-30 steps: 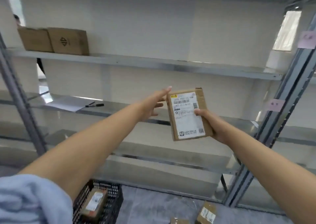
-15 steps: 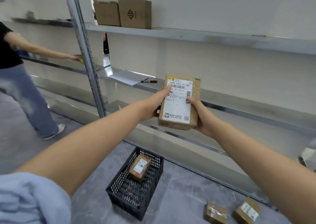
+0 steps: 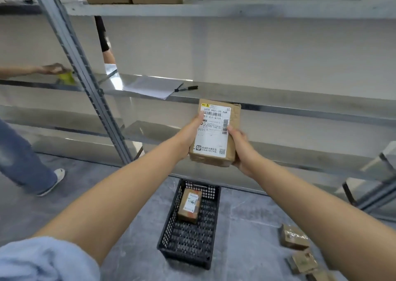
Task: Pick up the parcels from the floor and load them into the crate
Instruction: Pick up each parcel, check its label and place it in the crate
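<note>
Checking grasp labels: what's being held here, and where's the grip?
The labelled parcel, in both hands: left hand grips its left long edge, right hand its right edge near the bottom corner.

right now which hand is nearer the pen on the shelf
Left. The left hand sits just below the pen, left of the parcel; the right hand is lower, rightward.

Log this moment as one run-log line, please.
left hand and right hand: grip labelled parcel | black crate: one small parcel inside | floor parcels: beside crate
</note>
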The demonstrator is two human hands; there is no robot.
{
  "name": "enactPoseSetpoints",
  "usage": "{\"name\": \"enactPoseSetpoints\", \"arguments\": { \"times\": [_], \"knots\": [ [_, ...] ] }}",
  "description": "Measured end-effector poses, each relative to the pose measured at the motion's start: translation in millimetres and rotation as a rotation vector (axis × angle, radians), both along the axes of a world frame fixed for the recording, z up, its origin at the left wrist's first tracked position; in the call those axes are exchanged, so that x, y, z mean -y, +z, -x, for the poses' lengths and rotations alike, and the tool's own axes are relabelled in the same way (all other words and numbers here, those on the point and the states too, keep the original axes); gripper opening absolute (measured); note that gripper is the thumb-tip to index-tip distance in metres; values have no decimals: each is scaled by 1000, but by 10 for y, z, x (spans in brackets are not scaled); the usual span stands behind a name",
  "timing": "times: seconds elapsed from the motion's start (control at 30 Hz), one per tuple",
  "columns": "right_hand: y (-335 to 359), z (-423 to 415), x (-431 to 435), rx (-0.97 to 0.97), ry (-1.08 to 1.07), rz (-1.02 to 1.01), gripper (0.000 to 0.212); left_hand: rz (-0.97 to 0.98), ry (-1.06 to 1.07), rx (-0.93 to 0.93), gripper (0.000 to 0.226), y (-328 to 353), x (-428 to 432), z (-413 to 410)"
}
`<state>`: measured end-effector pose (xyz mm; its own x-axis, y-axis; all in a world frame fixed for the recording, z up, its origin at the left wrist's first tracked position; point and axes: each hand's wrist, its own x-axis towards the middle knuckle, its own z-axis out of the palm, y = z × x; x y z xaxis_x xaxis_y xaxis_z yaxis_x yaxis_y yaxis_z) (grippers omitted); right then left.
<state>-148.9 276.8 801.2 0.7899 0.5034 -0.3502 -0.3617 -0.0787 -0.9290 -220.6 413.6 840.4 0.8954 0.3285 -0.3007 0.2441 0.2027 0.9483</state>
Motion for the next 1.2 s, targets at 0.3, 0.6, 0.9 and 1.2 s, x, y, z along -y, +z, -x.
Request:
{"name": "enactPoseSetpoints", "arguments": {
  "times": [0.3,0.6,0.9,1.2],
  "knots": [
    [-1078,-654,-593,-120,19,119,56,-3,61,-153,50,-1174,-571,-740],
    [-3379,-941,-1107,-220,-106,223,43,98,12,-233,44,-3607,-1124,-1197],
    [-6060,-1262,-1287,-264,-210,408,38,211,-67,-348,37,-6590,-1278,-1550],
    [-7245,-1218,-1462,165,-171,762,38,77,-28,-424,49,-7865,-1168,-1623]
  ]
}}
